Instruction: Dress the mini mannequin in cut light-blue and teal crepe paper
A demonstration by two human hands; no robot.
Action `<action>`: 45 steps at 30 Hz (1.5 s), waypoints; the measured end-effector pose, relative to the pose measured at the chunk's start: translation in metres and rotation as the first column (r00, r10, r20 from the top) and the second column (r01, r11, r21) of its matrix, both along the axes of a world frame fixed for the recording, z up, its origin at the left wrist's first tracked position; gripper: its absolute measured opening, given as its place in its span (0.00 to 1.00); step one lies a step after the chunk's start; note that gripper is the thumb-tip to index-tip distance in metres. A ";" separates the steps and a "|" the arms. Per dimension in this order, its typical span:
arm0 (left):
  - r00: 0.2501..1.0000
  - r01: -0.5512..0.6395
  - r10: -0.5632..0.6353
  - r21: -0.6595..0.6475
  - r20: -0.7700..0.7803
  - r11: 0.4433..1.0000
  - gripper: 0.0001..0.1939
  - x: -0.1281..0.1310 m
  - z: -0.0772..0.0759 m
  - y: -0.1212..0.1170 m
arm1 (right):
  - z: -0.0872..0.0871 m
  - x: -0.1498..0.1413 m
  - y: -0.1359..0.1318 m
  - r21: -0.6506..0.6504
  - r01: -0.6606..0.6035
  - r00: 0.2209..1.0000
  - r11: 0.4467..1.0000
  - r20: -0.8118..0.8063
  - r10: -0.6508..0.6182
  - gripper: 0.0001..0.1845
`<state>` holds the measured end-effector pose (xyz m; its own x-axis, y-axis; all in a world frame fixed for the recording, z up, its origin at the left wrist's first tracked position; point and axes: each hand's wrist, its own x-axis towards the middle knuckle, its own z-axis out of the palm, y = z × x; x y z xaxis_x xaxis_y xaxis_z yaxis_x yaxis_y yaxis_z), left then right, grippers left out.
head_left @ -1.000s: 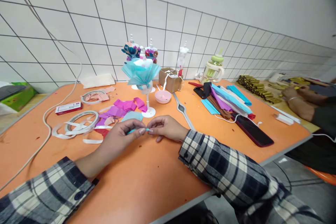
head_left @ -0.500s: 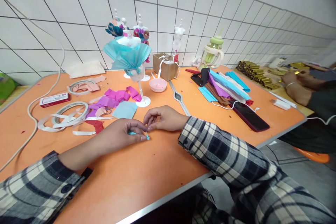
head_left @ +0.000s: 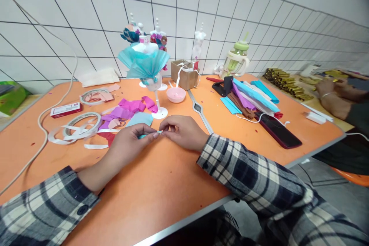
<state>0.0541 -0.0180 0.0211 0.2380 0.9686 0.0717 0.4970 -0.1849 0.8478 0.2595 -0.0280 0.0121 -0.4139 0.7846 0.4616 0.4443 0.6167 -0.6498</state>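
Note:
My left hand [head_left: 129,144] and my right hand [head_left: 183,131] meet fingertip to fingertip just above the orange table [head_left: 161,192]. Both pinch a small light-blue paper piece [head_left: 157,133] between thumb and fingers. Just behind them lie a light-blue paper sheet [head_left: 140,119] and pink and purple paper scraps [head_left: 131,107]. A small mannequin stand with a teal paper skirt [head_left: 145,65] rises behind the scraps.
Tape rolls with loose white strips [head_left: 77,127] and a cable [head_left: 43,115] lie at the left. A pink bowl [head_left: 176,94], a cardboard box [head_left: 184,73], a bottle [head_left: 236,60], stacked coloured paper [head_left: 249,100] and a dark phone [head_left: 278,132] sit right. Another person's hands [head_left: 334,96] work far right.
My hands dipped toward the table, then lifted slightly and drew the fingertips together on the blue piece. The camera view shifted a little.

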 end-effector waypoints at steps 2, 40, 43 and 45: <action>0.995 -0.005 0.013 -0.082 0.100 0.997 0.14 0.001 -0.001 -0.001 | 0.001 -0.003 -0.004 0.002 0.055 0.997 0.998 -0.048 -0.055 0.03; 0.634 0.398 0.191 -0.528 0.749 0.750 0.17 0.003 -0.003 -0.014 | 0.002 -0.014 -0.014 -0.419 -0.145 0.861 0.896 -0.500 -0.095 0.14; 0.689 0.385 0.172 -0.556 0.704 0.736 0.18 0.000 -0.003 -0.011 | 0.000 -0.010 -0.012 -0.289 -0.099 0.905 0.952 -0.424 -0.034 0.10; 0.727 0.356 0.178 -0.585 0.664 0.729 0.18 -0.002 -0.002 -0.010 | -0.001 -0.008 -0.010 -0.196 -0.075 0.936 0.978 -0.351 0.001 0.07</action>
